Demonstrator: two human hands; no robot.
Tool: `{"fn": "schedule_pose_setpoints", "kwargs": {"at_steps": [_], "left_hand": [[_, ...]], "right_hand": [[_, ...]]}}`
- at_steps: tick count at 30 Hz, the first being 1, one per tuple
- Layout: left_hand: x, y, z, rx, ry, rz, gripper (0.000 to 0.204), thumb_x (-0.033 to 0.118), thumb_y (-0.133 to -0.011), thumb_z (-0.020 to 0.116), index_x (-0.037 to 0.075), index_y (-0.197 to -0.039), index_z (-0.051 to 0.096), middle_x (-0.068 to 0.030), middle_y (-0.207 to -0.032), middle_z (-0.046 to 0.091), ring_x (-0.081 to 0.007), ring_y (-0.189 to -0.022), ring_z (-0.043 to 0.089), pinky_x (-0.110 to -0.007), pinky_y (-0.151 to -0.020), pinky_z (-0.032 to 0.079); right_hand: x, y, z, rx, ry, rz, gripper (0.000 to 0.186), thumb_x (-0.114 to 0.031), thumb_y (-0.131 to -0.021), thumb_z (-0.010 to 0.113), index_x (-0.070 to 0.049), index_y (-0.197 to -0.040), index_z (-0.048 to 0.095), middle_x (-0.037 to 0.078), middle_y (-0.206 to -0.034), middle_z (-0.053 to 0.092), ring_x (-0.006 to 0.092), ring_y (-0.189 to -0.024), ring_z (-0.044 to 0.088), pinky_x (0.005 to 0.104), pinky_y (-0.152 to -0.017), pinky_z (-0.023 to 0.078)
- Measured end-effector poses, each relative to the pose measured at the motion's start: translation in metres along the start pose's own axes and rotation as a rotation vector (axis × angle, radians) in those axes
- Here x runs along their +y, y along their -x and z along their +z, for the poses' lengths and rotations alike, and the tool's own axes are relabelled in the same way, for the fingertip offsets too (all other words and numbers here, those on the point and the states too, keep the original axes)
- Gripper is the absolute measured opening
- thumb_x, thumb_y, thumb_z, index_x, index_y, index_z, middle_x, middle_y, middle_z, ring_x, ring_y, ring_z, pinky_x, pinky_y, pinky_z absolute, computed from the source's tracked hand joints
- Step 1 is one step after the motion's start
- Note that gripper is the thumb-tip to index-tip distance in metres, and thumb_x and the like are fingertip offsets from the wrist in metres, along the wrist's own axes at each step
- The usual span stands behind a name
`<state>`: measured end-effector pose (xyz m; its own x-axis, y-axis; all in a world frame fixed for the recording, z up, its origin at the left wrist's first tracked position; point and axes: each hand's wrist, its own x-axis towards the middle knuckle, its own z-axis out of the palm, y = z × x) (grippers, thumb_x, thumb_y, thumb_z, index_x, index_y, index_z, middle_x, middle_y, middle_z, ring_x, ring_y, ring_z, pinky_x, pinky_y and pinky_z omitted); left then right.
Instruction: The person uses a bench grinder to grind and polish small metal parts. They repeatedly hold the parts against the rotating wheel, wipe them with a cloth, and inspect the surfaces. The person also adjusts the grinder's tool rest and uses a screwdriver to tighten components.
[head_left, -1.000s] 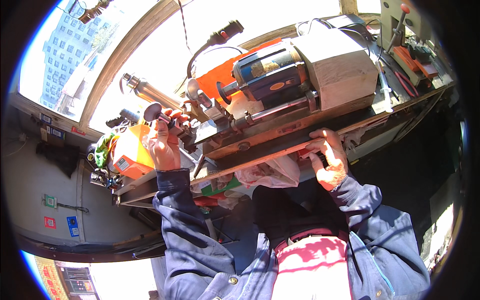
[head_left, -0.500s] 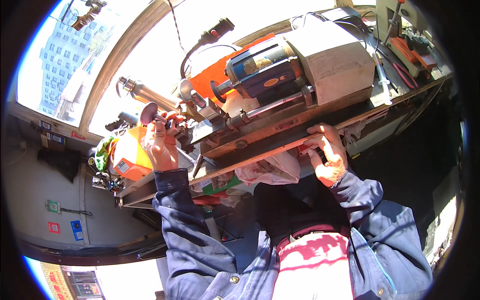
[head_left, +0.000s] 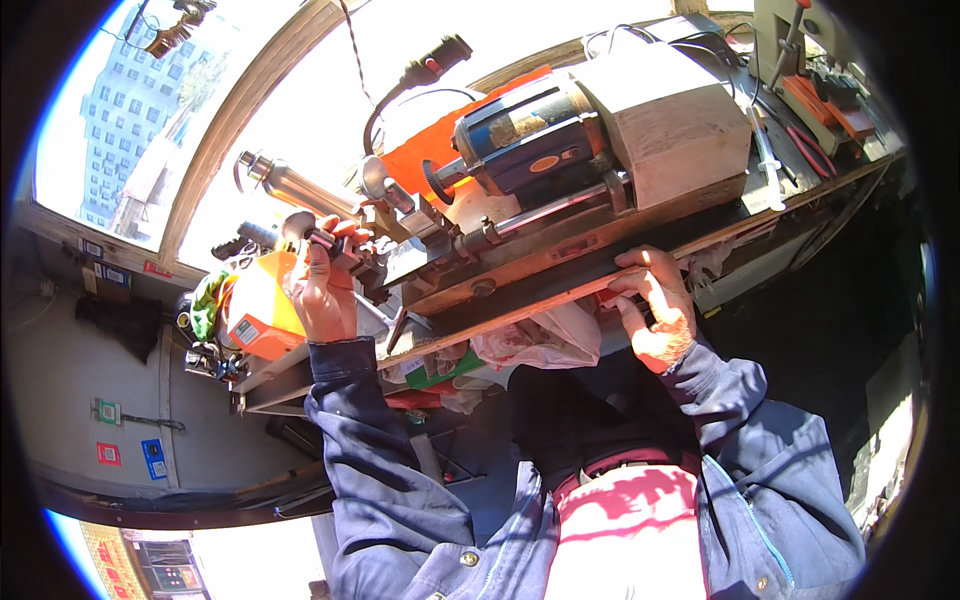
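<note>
A bench machine with a blue motor housing and a long steel rod stands on the workbench. My left hand is closed round the metal crank at the machine's left end. That crank has a round, flat-ended knob standing up above my fingers. Part of the grip is hidden behind my fingers. At the bench's front edge, my right hand rests with its fingers over the top and its thumb below, closed on the edge.
An orange box sits left of my left hand. Behind the machine stands a flexible-neck lamp. A pale cover block is at the right, near red-handled pliers. Plastic bags hang below the bench.
The round knob above my left hand has turned and shows less of its flat face. My left fingers have shifted slightly with it. My right hand stays put.
</note>
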<state>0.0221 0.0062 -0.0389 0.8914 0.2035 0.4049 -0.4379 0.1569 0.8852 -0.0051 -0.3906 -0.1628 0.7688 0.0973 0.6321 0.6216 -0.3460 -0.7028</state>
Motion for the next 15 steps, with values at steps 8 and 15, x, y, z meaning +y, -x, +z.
{"fn": "schedule_pose_setpoints", "kwargs": {"at_steps": [8, 15], "left_hand": [[-0.0022, -0.0036, 0.0015, -0.009, -0.148, 0.057, 0.049, 0.029, -0.098, 0.073, 0.004, -0.133, 0.049, -0.0206, -0.118, 0.068, -0.0305, -0.105, 0.071, -0.043, -0.087, 0.062], [-0.0010, -0.0019, 0.0010, -0.027, -0.098, 0.030, 0.044, 0.030, -0.103, 0.064, -0.003, -0.130, 0.054, -0.0194, -0.118, 0.069, -0.0283, -0.104, 0.071, -0.038, -0.089, 0.062]], "right_hand": [[-0.0002, -0.0004, -0.0002, -0.010, -0.017, 0.005, 0.024, 0.008, -0.077, 0.069, -0.004, -0.098, 0.068, 0.013, -0.122, 0.061, 0.0309, -0.111, 0.061, 0.0346, -0.081, 0.058], [0.0010, 0.0001, -0.0008, -0.011, -0.004, 0.004, 0.024, 0.008, -0.077, 0.069, -0.004, -0.098, 0.068, 0.012, -0.123, 0.060, 0.0306, -0.111, 0.061, 0.0346, -0.081, 0.057]]}}
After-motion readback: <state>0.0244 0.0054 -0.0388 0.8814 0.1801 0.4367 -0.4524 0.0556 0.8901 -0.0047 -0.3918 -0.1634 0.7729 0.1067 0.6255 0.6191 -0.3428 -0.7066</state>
